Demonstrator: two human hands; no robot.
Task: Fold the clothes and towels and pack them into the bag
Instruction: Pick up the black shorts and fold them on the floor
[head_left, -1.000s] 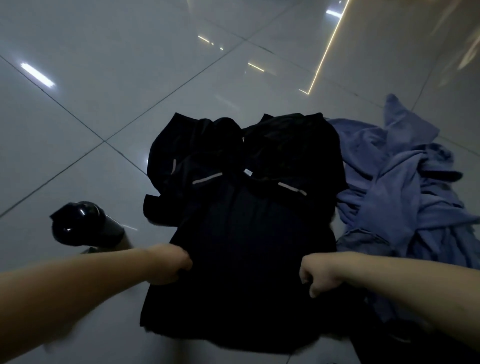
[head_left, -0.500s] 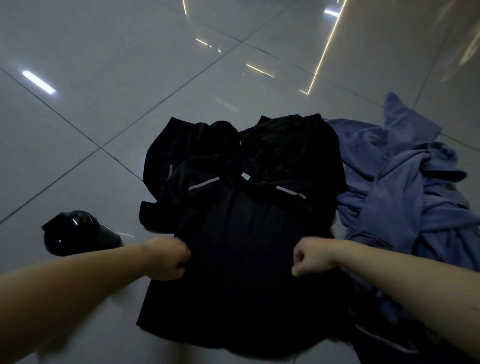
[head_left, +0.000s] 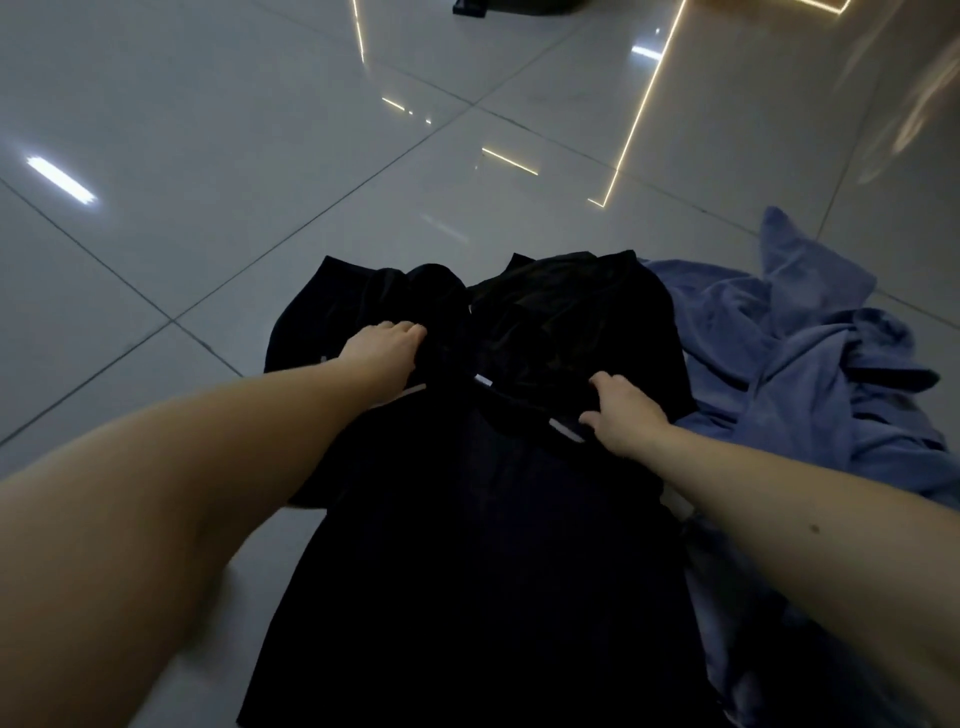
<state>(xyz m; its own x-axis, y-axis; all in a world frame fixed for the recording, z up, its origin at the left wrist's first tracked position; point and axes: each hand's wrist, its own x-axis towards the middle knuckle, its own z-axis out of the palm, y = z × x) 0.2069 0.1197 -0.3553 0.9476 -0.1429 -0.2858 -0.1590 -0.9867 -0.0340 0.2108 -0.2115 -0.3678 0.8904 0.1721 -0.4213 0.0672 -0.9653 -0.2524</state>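
A black garment (head_left: 483, 519) with thin pale stripes lies spread on the tiled floor in front of me. My left hand (head_left: 387, 351) rests on its upper left part, fingers bent into the dark cloth near the shoulder. My right hand (head_left: 621, 415) presses on the upper right part beside a pale stripe, fingers curled over a fold of the cloth. A crumpled blue garment or towel (head_left: 810, 374) lies in a heap to the right, touching the black one. No bag is clearly visible.
Glossy grey floor tiles (head_left: 208, 156) stretch to the left and ahead, with light strips reflected in them. A dark object (head_left: 514, 6) shows at the top edge, mostly cut off.
Both hands have let go of the garment's middle edges and moved forward to its upper part near the shoulders. The view tilted up; the black round object at left is out of sight.
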